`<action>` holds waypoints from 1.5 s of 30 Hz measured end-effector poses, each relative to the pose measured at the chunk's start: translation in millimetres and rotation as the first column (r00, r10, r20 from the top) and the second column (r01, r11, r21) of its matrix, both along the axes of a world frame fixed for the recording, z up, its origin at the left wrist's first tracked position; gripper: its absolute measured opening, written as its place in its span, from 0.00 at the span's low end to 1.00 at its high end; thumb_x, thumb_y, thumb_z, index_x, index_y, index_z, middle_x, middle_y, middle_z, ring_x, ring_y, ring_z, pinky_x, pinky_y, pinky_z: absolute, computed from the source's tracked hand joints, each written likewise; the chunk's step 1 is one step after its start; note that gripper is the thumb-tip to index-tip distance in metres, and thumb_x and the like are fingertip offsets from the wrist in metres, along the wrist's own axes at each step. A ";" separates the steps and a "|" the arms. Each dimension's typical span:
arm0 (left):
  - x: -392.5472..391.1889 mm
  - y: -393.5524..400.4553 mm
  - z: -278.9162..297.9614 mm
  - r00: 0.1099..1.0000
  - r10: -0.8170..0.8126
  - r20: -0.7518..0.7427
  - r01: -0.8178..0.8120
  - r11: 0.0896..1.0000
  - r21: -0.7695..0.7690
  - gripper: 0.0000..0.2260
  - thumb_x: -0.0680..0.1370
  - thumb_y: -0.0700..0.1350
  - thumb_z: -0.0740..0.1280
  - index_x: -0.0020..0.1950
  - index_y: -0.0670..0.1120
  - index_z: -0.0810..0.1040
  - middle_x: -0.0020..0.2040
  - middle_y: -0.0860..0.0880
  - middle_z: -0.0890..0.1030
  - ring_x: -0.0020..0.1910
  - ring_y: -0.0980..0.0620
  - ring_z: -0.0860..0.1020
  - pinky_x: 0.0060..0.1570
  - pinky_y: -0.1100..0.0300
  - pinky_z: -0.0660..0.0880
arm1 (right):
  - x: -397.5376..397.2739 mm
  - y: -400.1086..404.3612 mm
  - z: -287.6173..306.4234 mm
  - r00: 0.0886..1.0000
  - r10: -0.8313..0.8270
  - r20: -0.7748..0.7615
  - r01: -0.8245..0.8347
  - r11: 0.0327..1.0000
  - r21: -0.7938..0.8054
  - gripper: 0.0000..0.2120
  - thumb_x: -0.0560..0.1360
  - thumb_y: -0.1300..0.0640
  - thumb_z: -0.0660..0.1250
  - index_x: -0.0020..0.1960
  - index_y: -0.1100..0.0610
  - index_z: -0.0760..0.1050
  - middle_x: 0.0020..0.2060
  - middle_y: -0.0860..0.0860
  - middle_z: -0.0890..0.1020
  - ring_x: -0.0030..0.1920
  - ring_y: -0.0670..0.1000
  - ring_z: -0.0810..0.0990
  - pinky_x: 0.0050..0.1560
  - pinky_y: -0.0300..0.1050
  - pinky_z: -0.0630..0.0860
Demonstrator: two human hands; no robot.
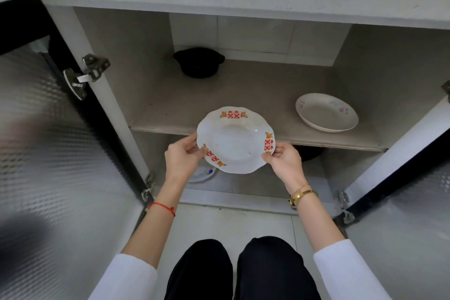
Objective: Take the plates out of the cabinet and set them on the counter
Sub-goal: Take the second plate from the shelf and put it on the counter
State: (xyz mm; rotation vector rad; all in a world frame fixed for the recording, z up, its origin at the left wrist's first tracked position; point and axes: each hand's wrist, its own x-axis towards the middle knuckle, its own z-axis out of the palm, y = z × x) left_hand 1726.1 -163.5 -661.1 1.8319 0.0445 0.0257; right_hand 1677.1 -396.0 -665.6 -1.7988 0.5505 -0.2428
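Where the held plate [235, 141] overlaps, a lower plate [203, 174] is half hidden

Three plates [235, 143], one black pot [198, 62], perhaps a second below.

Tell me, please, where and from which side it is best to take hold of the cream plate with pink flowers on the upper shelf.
Probably grip the cream plate with pink flowers at its near rim, coming from the open cabinet front. It lies flat at the shelf's right end, the side wall close beyond it; the raised, flared rim should let fingers hook under.
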 end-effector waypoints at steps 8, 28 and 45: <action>-65.7 46.4 -4.0 0.999 0.047 -0.002 -0.046 0.988 -0.149 0.21 0.71 0.36 0.75 0.62 0.49 0.81 0.53 0.53 0.85 0.51 0.58 0.83 0.47 0.63 0.81 | -44.7 32.9 6.5 0.996 0.091 0.010 -0.091 0.996 0.007 0.15 0.67 0.64 0.73 0.52 0.57 0.75 0.46 0.50 0.84 0.47 0.47 0.82 0.50 0.45 0.80; -129.0 113.9 3.8 0.973 0.230 -0.013 -0.229 0.960 -0.160 0.22 0.71 0.34 0.74 0.64 0.48 0.80 0.54 0.54 0.85 0.51 0.56 0.83 0.57 0.54 0.79 | -65.4 101.2 16.8 0.961 0.272 0.058 -0.276 0.959 0.070 0.15 0.68 0.68 0.72 0.52 0.60 0.73 0.46 0.51 0.83 0.41 0.42 0.82 0.36 0.31 0.77; -136.4 129.4 76.7 0.912 0.380 -0.156 -0.388 0.921 -0.023 0.23 0.72 0.37 0.74 0.63 0.55 0.79 0.56 0.60 0.83 0.52 0.59 0.83 0.59 0.56 0.78 | -42.4 130.9 66.6 0.926 0.335 -0.175 -0.318 0.940 0.121 0.16 0.69 0.67 0.71 0.48 0.51 0.70 0.45 0.49 0.82 0.44 0.43 0.82 0.45 0.39 0.78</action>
